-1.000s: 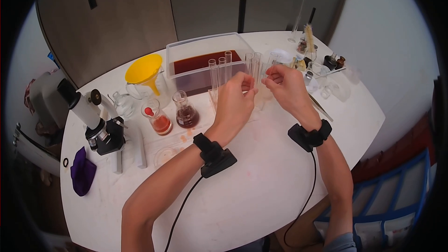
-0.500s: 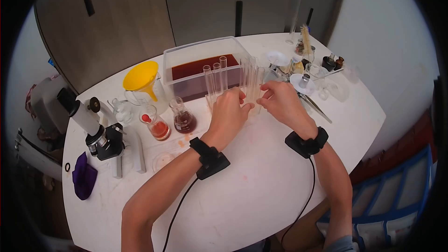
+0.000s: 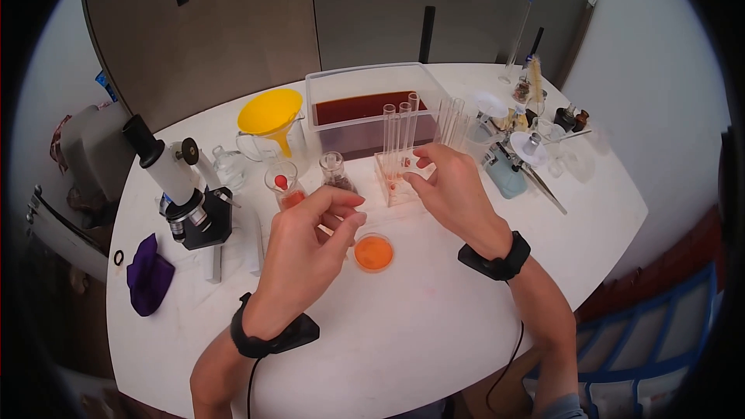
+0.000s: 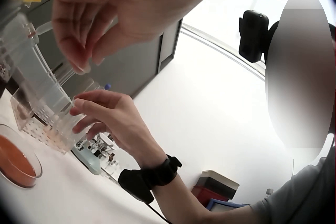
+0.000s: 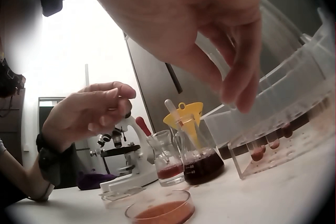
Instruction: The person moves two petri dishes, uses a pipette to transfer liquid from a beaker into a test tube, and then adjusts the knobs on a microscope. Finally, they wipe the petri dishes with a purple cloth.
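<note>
My left hand hovers over the table in front of two glass flasks, its fingers loosely bent and nothing visible between them. Beside its fingertips lies a petri dish of orange material. My right hand is at the front of a clear test tube rack, thumb and index finger apart. Upright test tubes stand there, some with red at the bottom, as test tube bottoms show in the right wrist view. The right hand hides part of the rack.
Behind the rack sits a plastic tub of dark red liquid. A yellow funnel in a jug, a flask with a red-bulbed dropper, a dark-liquid flask and a microscope are leftward. Tweezers lie right.
My left hand has drawn away from the tubes, leftward and nearer the body, bringing the orange dish into view. The right hand stays by the rack. The head view has shifted.
</note>
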### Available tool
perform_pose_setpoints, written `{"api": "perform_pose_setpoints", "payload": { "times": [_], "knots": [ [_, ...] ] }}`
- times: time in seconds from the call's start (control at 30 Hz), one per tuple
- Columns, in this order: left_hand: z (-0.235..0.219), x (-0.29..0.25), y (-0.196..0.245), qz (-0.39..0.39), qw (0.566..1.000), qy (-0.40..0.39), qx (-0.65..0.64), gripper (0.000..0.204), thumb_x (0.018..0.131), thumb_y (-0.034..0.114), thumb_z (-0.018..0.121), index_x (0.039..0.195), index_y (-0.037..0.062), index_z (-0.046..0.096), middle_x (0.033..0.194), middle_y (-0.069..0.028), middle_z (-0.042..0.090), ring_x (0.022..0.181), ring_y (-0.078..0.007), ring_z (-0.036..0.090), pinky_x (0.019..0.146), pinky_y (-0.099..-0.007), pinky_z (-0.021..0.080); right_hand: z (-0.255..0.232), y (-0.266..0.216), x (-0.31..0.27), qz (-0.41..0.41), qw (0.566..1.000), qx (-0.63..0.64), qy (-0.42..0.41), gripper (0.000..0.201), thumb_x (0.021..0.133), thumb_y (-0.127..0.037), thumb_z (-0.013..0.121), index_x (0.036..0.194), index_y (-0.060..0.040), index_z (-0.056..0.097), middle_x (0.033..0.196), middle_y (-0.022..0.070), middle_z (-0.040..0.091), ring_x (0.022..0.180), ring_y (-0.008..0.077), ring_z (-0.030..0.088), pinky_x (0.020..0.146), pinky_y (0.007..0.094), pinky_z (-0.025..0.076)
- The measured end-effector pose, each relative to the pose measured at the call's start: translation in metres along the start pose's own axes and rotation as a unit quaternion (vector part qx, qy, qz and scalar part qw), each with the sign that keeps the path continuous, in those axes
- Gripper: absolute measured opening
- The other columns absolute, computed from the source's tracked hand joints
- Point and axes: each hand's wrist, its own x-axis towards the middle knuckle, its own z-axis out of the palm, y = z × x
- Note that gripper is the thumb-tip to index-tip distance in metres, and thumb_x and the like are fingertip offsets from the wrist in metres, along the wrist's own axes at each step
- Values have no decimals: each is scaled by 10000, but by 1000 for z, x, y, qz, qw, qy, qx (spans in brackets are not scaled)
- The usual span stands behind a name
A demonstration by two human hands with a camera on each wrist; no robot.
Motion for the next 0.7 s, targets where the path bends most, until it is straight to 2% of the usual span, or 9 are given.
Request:
{"api": "perform_pose_setpoints", "payload": {
  "times": [0.07,0.17,0.23,0.27,0.33,0.53,0.63,0.7],
  "knots": [
    [-4,-2,2,31,999,-11,-6,156,978,37,663,1119,-28,677,898,-68,726,724,-93,674,631,-229,552,10,-2,11,-18,1000,-16,18,256,840,-84,773,1015,82,690,924,245,717,753,385,703,680,414,561],
    [-13,-3,4,52,999,-2,-2,151,981,42,659,1111,-30,682,896,-67,730,731,-98,681,640,-236,555,25,-1,22,12,1000,-29,3,253,831,-109,785,971,81,695,884,232,720,753,374,708,682,412,561],
    [-20,-4,6,49,999,4,1,147,983,43,654,1106,-30,685,897,-68,732,736,-100,684,647,-238,557,36,11,27,-35,997,-62,32,249,882,-152,770,952,74,691,816,178,738,609,252,713,584,333,535],
    [-24,-4,7,50,999,7,3,143,986,43,648,1102,-31,688,897,-69,734,741,-101,687,653,-241,559,36,12,28,-37,997,-60,27,249,882,-152,770,952,74,691,816,178,738,609,252,713,584,333,535],
    [-30,-4,6,51,999,18,-4,143,987,44,643,1099,-30,691,896,-69,736,743,-101,688,655,-238,559,34,7,29,21,999,-22,15,222,897,-145,752,915,68,694,774,163,733,611,217,723,562,322,528],
    [-40,0,6,43,999,33,-5,145,985,51,640,1089,-30,698,894,-67,741,741,-100,688,654,-232,560,16,-3,37,36,999,17,35,171,930,-121,718,958,47,695,779,85,726,651,139,733,531,252,519],
    [-38,0,6,39,999,35,4,144,984,50,641,1086,-33,699,896,-68,744,749,-99,689,657,-230,561,4,-13,37,66,995,66,39,170,944,-124,707,983,40,691,802,66,725,676,136,739,536,239,534],
    [-34,0,1,55,998,31,-3,147,978,47,651,1087,-40,700,901,-71,746,764,-110,698,674,-235,565,-3,-12,39,67,995,56,41,164,947,-119,701,987,39,689,815,69,727,683,139,741,535,242,540]
  ]
}}
